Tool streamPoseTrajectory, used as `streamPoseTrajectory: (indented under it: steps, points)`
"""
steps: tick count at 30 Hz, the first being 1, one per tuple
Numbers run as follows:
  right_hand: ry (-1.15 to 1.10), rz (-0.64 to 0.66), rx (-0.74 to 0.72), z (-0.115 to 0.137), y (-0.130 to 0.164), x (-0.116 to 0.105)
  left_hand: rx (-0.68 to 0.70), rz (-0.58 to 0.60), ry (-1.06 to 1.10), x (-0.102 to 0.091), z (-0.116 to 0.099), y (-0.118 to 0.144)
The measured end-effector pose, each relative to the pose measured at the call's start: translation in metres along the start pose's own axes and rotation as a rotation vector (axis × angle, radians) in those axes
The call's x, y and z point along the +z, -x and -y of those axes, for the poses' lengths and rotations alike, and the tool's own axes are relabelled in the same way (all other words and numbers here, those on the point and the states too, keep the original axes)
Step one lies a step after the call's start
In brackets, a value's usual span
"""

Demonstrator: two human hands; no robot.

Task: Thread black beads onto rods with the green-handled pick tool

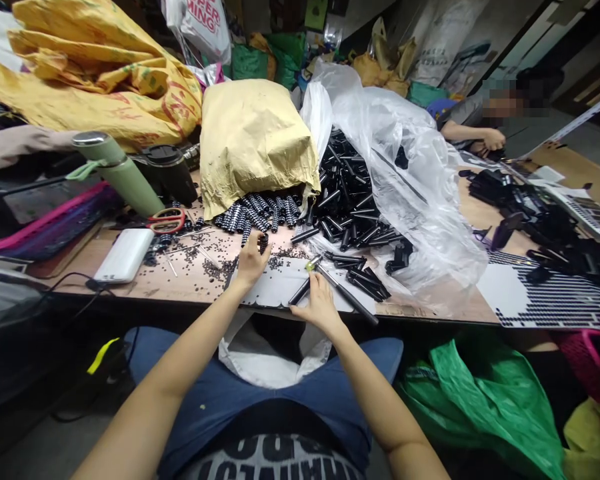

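My left hand (253, 265) is raised over the table's front part, its fingers pinched around a short dark ribbed piece (263, 243). Just beyond it, several black ribbed rollers with pale specks (253, 215) lie in a pile. My right hand (321, 303) rests on a white sheet (273, 287), thumb and fingers closed about a smooth black tube (300, 291). Beside that hand lies a hammer (347, 293) with a dark handle, its head partly hidden near the fingertips. Small black bits (213, 257) are scattered left of the sheet.
Black tubes (347, 180) spill from a clear plastic bag (400, 173). Behind my left hand stands a yellow sack (260, 143). Red-handled scissors (167, 220), a white box (125, 255) and a green flask (117, 173) are leftward. A co-worker (480, 123) sits at right.
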State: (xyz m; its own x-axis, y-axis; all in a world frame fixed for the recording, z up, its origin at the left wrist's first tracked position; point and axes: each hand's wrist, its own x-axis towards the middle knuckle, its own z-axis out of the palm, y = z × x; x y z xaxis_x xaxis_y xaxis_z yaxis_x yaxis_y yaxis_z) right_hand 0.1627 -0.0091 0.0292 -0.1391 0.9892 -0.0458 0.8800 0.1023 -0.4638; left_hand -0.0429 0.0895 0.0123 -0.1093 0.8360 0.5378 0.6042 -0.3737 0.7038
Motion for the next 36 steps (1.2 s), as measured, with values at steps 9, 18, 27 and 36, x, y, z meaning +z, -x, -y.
streamPoseTrajectory:
  steps: [9, 18, 27, 36]
  points:
    - [0.016, -0.021, 0.052, -0.004, 0.006, -0.005, -0.246, -0.072, -0.007, -0.025, -0.005, 0.059]
    - [0.076, 0.021, 0.059, -0.001, 0.002, -0.011, 0.079, 0.515, -0.597, -0.018, -0.021, 0.035]
    - [0.060, -0.030, 0.051, 0.003, -0.002, -0.008, 0.015, 0.181, -0.021, -0.003, -0.018, 0.053]
    - [-0.370, -0.056, -0.250, -0.001, 0.010, -0.026, -0.572, 0.266, 0.734, -0.011, -0.073, 0.050]
